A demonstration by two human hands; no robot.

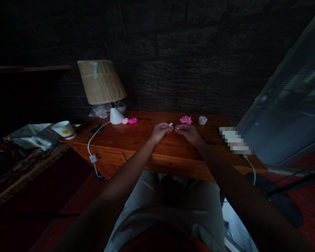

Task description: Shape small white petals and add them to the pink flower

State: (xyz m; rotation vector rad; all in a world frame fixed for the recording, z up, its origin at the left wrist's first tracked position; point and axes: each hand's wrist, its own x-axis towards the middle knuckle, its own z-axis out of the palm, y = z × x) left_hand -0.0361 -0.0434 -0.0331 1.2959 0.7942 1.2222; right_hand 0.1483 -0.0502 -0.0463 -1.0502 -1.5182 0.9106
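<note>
Over the wooden desk (141, 141), my left hand (160, 132) is closed, with a small white piece (170, 124) between thumb and fingers. The piece looks like soft clay, but its kind is too small to be sure of. My right hand (189, 134) is pinched closed just beside it, fingertips nearly meeting the left ones; a pale speck shows there, too small to name. Behind the right hand lies a crumpled pink lump (186, 120), with a greyish-white lump (202, 120) to its right. Farther left sit a magenta lump (132, 120) and a light pink ball (125, 121).
A lamp (102, 82) with a white base stands at the back left, its cord (88, 143) hanging over the front edge. A paper cup (64, 130) is at the left end. On the right lies a blurred-out device (235, 140) with a cable. A dark brick wall (173, 63) rises behind.
</note>
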